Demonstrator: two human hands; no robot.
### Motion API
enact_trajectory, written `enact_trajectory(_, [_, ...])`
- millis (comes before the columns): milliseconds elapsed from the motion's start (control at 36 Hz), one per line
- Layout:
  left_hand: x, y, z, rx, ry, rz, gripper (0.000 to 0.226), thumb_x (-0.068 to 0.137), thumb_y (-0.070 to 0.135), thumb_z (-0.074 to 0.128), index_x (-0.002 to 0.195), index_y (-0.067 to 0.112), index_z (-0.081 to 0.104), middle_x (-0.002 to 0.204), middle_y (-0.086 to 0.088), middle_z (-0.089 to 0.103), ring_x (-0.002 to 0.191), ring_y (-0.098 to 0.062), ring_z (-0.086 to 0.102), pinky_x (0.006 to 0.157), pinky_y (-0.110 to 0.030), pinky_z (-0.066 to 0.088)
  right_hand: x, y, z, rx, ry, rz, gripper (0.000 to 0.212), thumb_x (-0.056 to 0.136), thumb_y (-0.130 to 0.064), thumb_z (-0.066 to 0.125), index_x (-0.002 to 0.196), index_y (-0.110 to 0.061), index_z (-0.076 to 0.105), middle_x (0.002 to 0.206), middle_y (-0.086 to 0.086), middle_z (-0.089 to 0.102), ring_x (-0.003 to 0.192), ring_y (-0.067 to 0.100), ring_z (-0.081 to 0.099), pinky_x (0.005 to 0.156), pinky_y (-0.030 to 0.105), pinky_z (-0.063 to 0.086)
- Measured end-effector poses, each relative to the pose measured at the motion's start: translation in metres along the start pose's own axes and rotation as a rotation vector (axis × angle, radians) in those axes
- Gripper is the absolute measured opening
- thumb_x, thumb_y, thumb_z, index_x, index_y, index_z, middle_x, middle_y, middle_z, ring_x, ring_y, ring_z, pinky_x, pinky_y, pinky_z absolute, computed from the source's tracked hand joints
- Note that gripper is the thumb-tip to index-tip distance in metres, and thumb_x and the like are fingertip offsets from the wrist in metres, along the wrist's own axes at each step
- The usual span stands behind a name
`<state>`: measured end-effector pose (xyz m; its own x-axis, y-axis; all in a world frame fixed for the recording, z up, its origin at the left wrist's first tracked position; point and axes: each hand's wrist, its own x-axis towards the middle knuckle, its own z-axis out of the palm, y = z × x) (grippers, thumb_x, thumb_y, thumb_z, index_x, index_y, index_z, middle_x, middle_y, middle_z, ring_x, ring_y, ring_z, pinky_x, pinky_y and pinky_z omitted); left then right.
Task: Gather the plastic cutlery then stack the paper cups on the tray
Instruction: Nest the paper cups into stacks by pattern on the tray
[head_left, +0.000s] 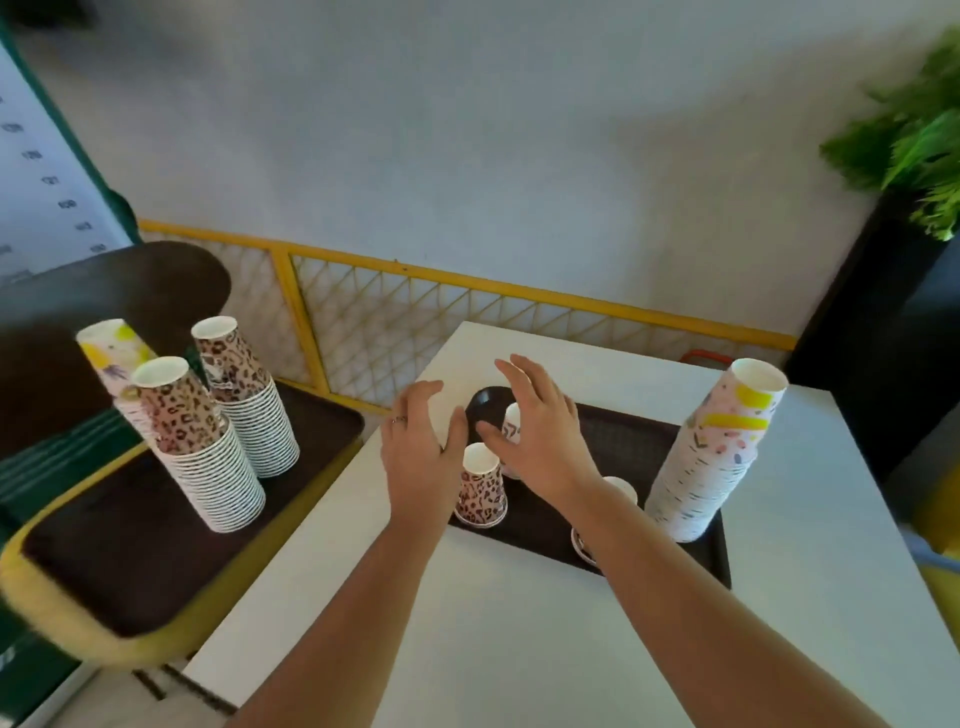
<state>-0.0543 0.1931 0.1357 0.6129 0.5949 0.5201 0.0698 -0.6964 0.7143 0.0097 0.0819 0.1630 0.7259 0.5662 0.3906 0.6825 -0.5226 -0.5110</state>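
Two cups (602, 514) on the tray (639, 441) half hidden behind the right forearm.

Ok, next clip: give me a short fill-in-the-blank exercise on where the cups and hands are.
1. The tall stack of confetti-print paper cups stands on the dark tray's ____ end.
2. The single leopard-print paper cup stands upside ____.
3. Both hands, left and right, hold ____.

Missing words: right; down; nothing

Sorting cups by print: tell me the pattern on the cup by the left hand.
Leopard print cup, head view.
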Motion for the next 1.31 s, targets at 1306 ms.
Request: enact_trajectory(1306, [0.080, -0.275, -0.169, -0.157, -0.088, -0.208, 0.094, 0.063, 0.018, 0.086, 0.138, 0.023, 0.030, 0.137, 0.007, 0.040, 0.126, -0.007, 0.043, 0.100, -0.025, 0.042, 0.120, -0.223, 0.246, 0.368, -0.061, -0.045, 0.062, 0.075, -0.030, 0.073, 0.130, -0.025, 0.043, 0.126, -0.004, 0.053, 0.113, 0.012, 0.053, 0.088, 0.024, 0.049])
